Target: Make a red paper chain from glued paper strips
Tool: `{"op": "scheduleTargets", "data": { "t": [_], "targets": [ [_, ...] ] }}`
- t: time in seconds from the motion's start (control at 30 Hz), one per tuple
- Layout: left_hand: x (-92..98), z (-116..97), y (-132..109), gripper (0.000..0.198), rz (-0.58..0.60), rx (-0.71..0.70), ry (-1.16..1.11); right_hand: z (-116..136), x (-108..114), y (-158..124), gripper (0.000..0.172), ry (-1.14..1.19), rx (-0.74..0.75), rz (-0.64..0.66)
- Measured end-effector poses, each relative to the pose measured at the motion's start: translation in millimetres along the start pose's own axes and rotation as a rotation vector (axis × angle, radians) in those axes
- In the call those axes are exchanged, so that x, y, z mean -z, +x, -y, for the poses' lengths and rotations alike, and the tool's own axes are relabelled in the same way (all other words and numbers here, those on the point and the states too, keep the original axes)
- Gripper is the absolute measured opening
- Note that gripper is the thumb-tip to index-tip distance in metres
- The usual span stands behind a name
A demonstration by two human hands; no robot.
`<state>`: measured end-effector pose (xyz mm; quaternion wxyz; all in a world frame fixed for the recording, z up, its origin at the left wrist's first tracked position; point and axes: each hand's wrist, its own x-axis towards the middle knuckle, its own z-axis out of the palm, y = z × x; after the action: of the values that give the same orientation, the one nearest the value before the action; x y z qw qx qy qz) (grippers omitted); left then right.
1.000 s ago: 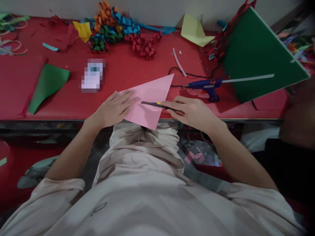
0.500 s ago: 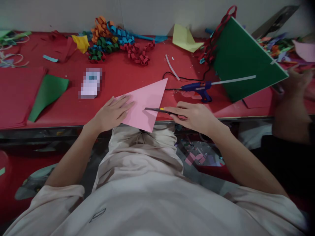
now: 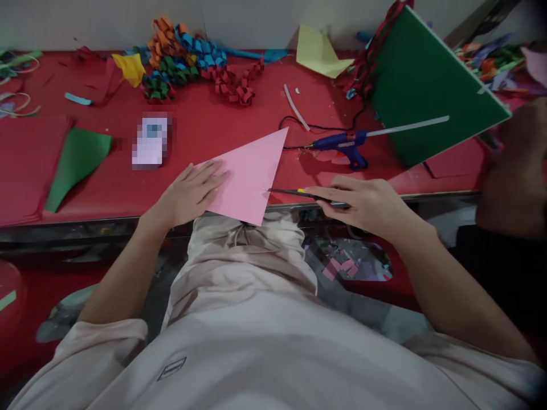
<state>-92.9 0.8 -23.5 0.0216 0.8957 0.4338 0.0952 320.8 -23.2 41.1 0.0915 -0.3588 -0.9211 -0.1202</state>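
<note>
A folded-looking pink sheet of paper lies at the table's front edge, one corner jutting over my lap. My left hand rests flat on its left side, fingers spread and pressing it down. In my right hand is a pair of scissors with dark blades and a yellow spot near the pivot. The blades point left, their tip at the paper's right edge. My fingers partly hide the handles. A blue glue gun with a long clear glue stick lies beyond my right hand.
Paper chains, yellow paper and a blurred phone lie on the red table. Red sheets and a green piece are at left. A green board leans at right, near another person's arm.
My right hand has drawn the scissors to the right, from over the middle of the pink paper to its right edge. My left hand stays on the paper. The view has shifted slightly.
</note>
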Motion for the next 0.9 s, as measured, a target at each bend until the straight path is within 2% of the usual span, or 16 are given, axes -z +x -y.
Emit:
{"op": "scheduleTargets", "data": {
  "t": [0.13, 0.23, 0.3, 0.37, 0.43, 0.5, 0.6, 0.67, 0.7, 0.73, 0.77, 0.8, 0.83, 0.9],
  "targets": [
    [1.2, -2, 1, 0.055, -0.010, 0.014, -0.015, -4, 7, -15, 0.037, 0.010, -0.038, 0.020],
    [3.1, -7, -3, 0.054, -0.085, 0.038, -0.010, -3, 10, -9, 0.040, 0.052, -0.142, -0.060],
    [1.7, -15, -9, 0.050, -0.225, 0.009, 0.024, 4, 5, 10, 0.046, 0.059, -0.230, -0.116],
    [-4.0, -24, -16, 0.048, -0.348, -0.085, 0.069, 16, -9, 43, 0.053, 0.033, -0.272, -0.103],
    [-12.8, -32, -25, 0.051, -0.339, -0.173, 0.093, 28, -29, 81, 0.058, -0.015, -0.217, -0.046],
    [-20.2, -39, -35, 0.046, -0.336, -0.219, 0.085, 38, -52, 116, 0.059, -0.045, -0.156, 0.017],
    [-19.2, -48, -53, 0.044, -0.491, -0.255, 0.042, 46, -75, 145, 0.056, 0.004, -0.111, 0.094],
    [-8.9, -59, -63, 0.038, -0.662, -0.152, -0.038, 49, -78, 146, 0.052, 0.056, -0.117, 0.075],
    [-2.2, -67, -67, 0.034, -0.751, -0.017, -0.107, 52, -75, 143, 0.050, 0.100, -0.131, 0.037],
    [4.8, -75, -68, 0.029, -0.847, 0.163, -0.183, 55, -70, 138, 0.049, 0.174, -0.150, -0.021],
    [11.3, -83, -67, 0.025, -0.889, 0.377, -0.267, 61, -63, 132, 0.050, 0.292, -0.164, -0.091],
    [16.8, -91, -64, 0.022, -0.890, 0.565, -0.375, 68, -57, 126, 0.053, 0.446, -0.169, -0.154],
    [20.8, -97, -59, 0.023, -0.847, 0.683, -0.523, 76, -51, 120, 0.057, 0.639, -0.164, -0.199],
    [24.1, -107, -46, 0.033, -0.711, 0.721, -0.814, 96, -43, 109, 0.060, 0.983, -0.159, -0.185]
  ]
}}
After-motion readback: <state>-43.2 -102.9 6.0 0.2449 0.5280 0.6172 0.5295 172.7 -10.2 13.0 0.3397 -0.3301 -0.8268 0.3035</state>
